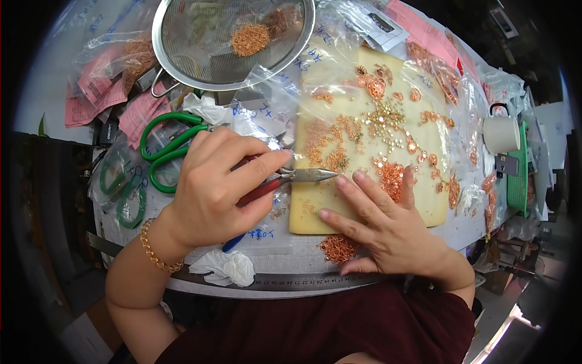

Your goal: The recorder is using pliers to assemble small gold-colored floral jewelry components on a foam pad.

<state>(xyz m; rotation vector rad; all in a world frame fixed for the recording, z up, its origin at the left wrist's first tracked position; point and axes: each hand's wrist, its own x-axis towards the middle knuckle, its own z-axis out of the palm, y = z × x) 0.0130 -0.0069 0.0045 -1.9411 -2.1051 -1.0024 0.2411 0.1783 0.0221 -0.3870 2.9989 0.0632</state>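
My left hand (212, 182), with a bead bracelet on its wrist, is wrapped round red-handled needle-nose pliers (312, 175). Their jaws point right over the edge of a yellow pad (312, 221). My right hand (388, 236) rests palm down with its fingers spread, the index fingertip close to the plier tips. Whether a tiny part lies between tip and finger is too small to tell. Around the fingers lie a pile of copper-coloured pieces (391, 181), small gold beads (388, 124) and loose copper rings (335, 161). Another heap of copper rings (337, 249) sits by my right thumb.
Green-handled scissors (160, 155) lie left of my left hand. A mesh strainer (203, 30) stands at the back over plastic bags. A crumpled tissue (224, 267) and a ruler (303, 281) are at the front edge; a white mug (501, 134) and green basket (518, 182) are right.
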